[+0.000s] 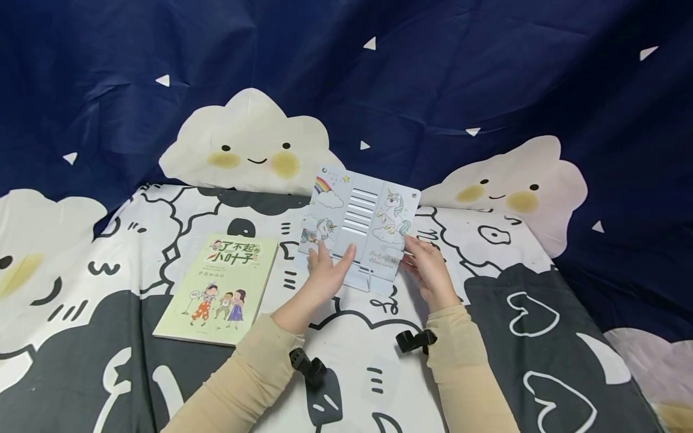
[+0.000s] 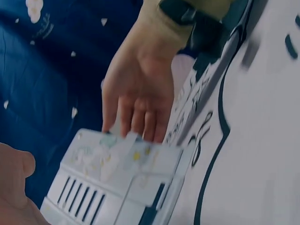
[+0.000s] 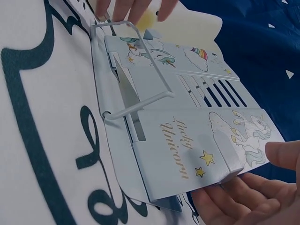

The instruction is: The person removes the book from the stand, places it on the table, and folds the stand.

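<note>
A pale blue unicorn-print book stand (image 1: 357, 225) with a slotted middle panel leans back, in front of both hands. At its right edge, my right hand (image 1: 430, 267) grips the side; in the right wrist view its thumb (image 3: 281, 152) lies over the front edge, with fingers behind. My left hand (image 1: 325, 276) is at the lower left of the stand, thumb spread, fingers fairly straight; whether they touch it is unclear. A bent wire support (image 3: 150, 58) projects from the stand's lower part, near the left fingers. A small folded tab (image 3: 229, 157) stands out by the right hand.
To the left lies a green picture book (image 1: 216, 288) with a cartoon cover. Underneath is a black-and-white patterned cloth (image 1: 352, 349). Behind hangs a dark blue curtain (image 1: 422, 90) with cloud prints. Black wrist devices (image 1: 308, 365) are strapped to both sleeves.
</note>
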`<state>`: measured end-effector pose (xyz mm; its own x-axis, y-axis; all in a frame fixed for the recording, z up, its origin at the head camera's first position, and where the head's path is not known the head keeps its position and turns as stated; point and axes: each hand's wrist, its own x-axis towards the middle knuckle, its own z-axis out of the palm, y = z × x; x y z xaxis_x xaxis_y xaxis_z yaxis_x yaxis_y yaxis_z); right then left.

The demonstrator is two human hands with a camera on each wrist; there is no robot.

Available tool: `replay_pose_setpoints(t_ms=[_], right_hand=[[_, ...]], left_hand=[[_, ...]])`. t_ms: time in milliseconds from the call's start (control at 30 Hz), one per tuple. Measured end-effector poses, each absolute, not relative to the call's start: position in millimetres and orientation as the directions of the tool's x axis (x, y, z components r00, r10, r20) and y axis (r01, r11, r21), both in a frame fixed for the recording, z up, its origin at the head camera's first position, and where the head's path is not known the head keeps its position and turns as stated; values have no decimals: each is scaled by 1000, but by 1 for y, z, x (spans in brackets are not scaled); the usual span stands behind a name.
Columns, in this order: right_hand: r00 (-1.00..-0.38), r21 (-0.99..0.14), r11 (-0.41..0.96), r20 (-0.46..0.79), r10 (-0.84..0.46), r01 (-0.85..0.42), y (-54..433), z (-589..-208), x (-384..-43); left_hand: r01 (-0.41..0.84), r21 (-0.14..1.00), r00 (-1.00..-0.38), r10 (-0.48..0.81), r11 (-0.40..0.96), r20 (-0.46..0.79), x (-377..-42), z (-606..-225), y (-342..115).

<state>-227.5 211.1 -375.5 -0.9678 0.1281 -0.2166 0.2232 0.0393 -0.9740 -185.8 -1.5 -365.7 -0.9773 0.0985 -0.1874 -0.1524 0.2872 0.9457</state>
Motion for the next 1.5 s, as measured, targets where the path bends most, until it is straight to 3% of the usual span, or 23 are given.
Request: replay_pose_setpoints(t_ms=[633, 1500], right_hand=[[-973, -975, 57, -211, 92, 216, 215, -375, -226], [-978, -962, 186, -206, -8, 201, 223, -370, -223]], left_hand=[[-110, 947, -979, 132, 301, -156, -175, -369, 11], [-70, 947, -965, 220, 315, -145, -210, -379, -31]])
